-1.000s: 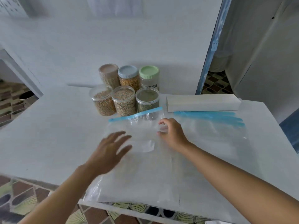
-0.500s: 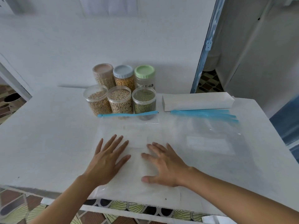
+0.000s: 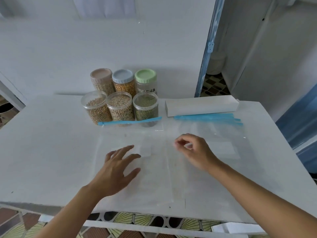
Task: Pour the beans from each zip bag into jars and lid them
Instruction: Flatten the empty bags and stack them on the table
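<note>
Grips: the left grip [image 3: 118, 169] has straight fingers spread apart over the left zip bag [image 3: 151, 182]. The right grip [image 3: 193, 150] is curled with thumb and forefinger tips together, and I cannot tell if they pinch the film.
Surface: the white surface [image 3: 42, 152] has its near edge under both forearms. A broad band of it lies between the left zip bag and its left edge.
Left zip bag: flat, and it reaches from the near edge up to its blue zip strip [image 3: 130, 121].
Right zip bags: the flat stack [image 3: 223, 162] has its left edge beside the right grip.
White box: the box [image 3: 201, 107] lies just behind the stack's blue strips [image 3: 207, 117].
Front jars: three front jars [image 3: 120, 109] hold beans, just behind the blue zip strip.
Back jars: three back jars [image 3: 122, 86] stand near the wall.
Lids: pink lid [image 3: 101, 75], blue lid [image 3: 122, 76] and green lid [image 3: 145, 75] sit on the back jars.
</note>
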Available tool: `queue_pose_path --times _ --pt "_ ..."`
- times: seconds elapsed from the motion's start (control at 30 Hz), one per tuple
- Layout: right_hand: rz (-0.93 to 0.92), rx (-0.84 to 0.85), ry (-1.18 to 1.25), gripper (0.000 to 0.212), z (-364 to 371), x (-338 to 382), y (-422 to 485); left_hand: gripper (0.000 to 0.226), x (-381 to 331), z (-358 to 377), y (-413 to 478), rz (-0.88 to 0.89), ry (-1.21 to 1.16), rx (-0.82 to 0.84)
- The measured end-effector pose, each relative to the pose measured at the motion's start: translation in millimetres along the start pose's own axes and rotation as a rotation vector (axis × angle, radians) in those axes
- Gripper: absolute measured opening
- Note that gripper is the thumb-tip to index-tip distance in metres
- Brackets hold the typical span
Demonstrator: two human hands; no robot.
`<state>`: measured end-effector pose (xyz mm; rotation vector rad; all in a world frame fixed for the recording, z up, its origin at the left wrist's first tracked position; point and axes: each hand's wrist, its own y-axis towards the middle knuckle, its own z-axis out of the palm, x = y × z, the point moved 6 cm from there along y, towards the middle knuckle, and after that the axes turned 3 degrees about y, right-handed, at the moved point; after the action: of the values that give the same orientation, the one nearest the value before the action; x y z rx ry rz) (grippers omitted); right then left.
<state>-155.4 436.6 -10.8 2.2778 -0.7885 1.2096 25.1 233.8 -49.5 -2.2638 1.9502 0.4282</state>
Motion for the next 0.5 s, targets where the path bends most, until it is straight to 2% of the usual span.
queue_pose_path --times 0.07,0.2,0.3,0.37,0.5 --pt "0.089 0.044 0.006 0.011 -23 -8 -4 0.038 -38 -10 13 0.126 -0.145 -0.047" --pt "0.194 0.233 -0.251 0.029 -42 -34 -27 0.034 -122 -5 30 0.370 -0.312 0.108" --pt "0.229 0.273 -0.228 0.032 -52 -43 -46 0.045 -152 11 43 0.417 -0.249 0.191" --pt "0.227 0.323 -0.219 0.041 -63 -45 -61 0.049 -164 21 49 0.452 -0.133 0.186" --pt "0.154 0.395 -0.358 0.060 -90 -62 -94 0.033 -179 26 55 0.489 -0.097 0.096"
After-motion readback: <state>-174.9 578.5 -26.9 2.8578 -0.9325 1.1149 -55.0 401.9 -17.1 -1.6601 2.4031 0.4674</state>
